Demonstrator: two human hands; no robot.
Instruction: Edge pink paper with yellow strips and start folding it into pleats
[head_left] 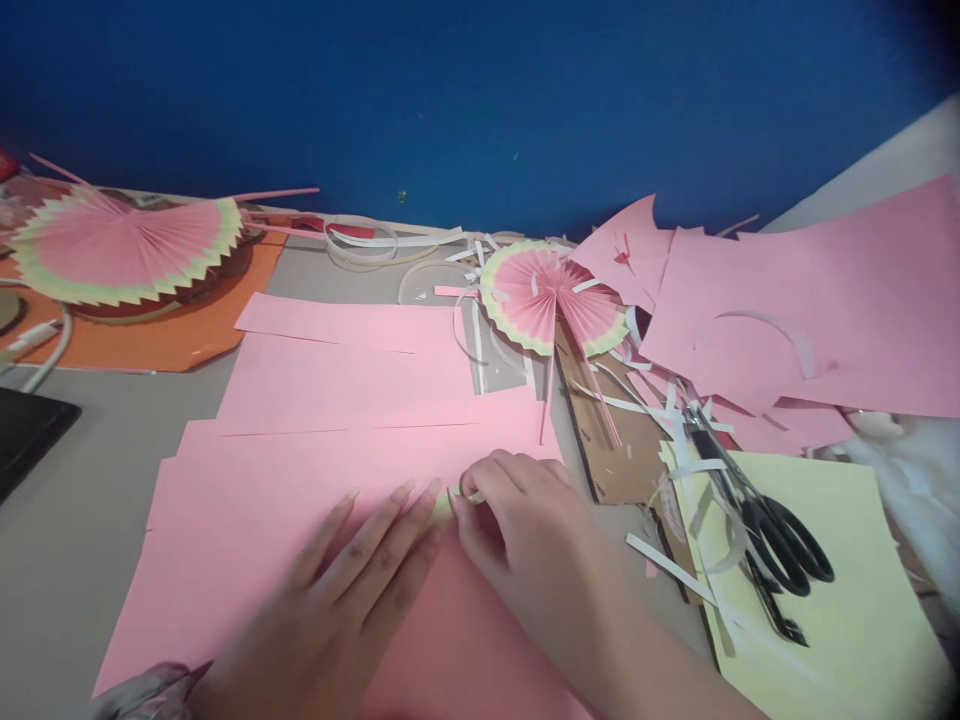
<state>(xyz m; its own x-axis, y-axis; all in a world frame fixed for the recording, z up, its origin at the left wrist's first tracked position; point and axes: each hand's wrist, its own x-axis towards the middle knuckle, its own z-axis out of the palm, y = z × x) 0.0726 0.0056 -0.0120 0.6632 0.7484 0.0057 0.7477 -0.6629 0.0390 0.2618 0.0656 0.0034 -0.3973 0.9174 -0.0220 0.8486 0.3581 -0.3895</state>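
Blue wall (450,100) across the back, grey tabletop (112,430) below it, and all the action is front and centre on a big pink sheet (247,520)! Down goes the left hand (349,590), flat and gripping nothing, fingers stretched over the paper, tips right up against a narrow pale green strip (442,504). And the right hand (536,535) has that strip in a pinch, thumb and forefinger closing on it just beside the left fingertips, mid-sheet. Behind, more pink paper (345,375) overlaps the big sheet. Back left, a pleated pink fan (127,245) with a pale green rim sits above an orange sheet (172,345); a second fan (517,295) lies behind the right hand, near brown cardboard (615,455). Out right, black-handled scissors (780,535) rest over a pale yellow sheet (855,570), white paper scraps (667,568) strewn close by.
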